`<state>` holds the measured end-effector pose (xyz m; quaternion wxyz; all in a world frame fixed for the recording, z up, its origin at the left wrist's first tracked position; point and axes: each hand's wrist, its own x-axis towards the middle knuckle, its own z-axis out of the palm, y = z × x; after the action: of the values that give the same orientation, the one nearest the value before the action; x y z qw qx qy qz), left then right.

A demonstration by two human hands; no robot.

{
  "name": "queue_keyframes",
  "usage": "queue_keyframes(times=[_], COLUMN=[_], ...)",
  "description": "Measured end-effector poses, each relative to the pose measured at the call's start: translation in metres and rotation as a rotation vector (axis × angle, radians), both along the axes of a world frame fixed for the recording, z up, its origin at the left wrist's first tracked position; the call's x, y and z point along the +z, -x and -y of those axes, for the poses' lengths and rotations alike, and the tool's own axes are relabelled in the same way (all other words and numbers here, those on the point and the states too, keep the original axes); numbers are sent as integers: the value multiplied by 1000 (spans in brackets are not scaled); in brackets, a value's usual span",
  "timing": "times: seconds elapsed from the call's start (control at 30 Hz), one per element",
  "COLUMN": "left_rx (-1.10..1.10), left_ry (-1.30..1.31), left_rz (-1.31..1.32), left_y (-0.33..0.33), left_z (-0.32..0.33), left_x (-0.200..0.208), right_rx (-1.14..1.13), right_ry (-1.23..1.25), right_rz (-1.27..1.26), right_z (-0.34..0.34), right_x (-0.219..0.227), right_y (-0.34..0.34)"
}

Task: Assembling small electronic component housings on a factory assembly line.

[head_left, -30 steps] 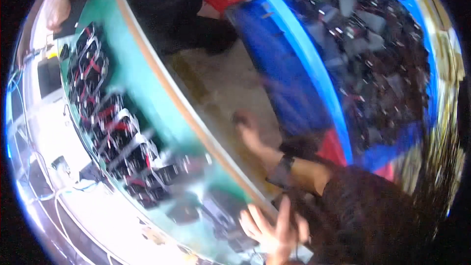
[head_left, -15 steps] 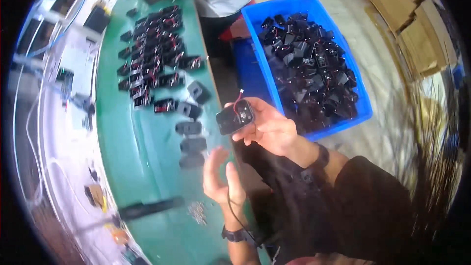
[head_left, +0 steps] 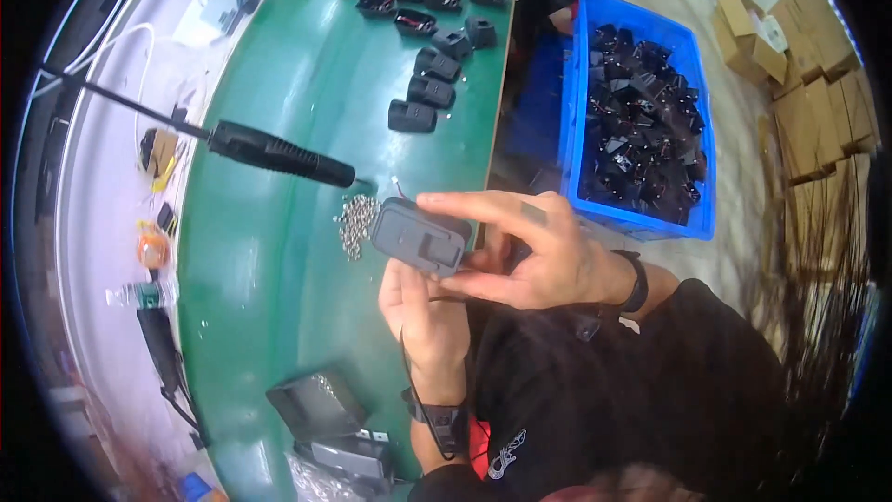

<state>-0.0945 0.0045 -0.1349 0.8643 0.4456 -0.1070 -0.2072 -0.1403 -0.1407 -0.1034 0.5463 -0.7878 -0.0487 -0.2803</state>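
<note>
A dark grey plastic housing [head_left: 416, 234] with rounded corners and a recessed rectangle on its face is tilted above the green table. My right hand [head_left: 539, 256] is closed on it, index finger along the upper edge and thumb beneath. A small white connector on a red wire pokes out behind the top edge. My left hand [head_left: 423, 321] comes up from below, its fingers closed at the housing's lower edge and partly hidden behind it. Just left of the housing lies a heap of small metal screws [head_left: 355, 226]. The black electric screwdriver [head_left: 279, 153] reaches over the table, its tip near the screws.
Several black housings [head_left: 431, 90] stand in a row farther up the green table [head_left: 269, 288], with wired ones beyond. A blue crate [head_left: 643, 218] full of black parts is at the right. Near the front lie a dark open box [head_left: 316, 403] and clear plastic wrap [head_left: 325, 479].
The housing has been turned so its outer face shows, and moved nearer to me. My left hand has come up to it. The view has shifted, bringing the screwdriver and screws closer.
</note>
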Motion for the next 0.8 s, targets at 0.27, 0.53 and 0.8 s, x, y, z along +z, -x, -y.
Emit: queue_keyframes(times=[0.27, 0.53, 0.8], left_rx=[14, 45, 89], left_ry=[57, -12, 18], left_rz=[64, 128, 91], left_y=[19, 30, 39], left_z=[-22, -28, -26], left_x=[-27, -30, -26], right_rx=[14, 36, -22], right_ry=[96, 49, 154], right_rz=[102, -14, 148], right_z=[-15, -20, -18], right_x=[-12, -14, -29], right_y=[14, 32, 41])
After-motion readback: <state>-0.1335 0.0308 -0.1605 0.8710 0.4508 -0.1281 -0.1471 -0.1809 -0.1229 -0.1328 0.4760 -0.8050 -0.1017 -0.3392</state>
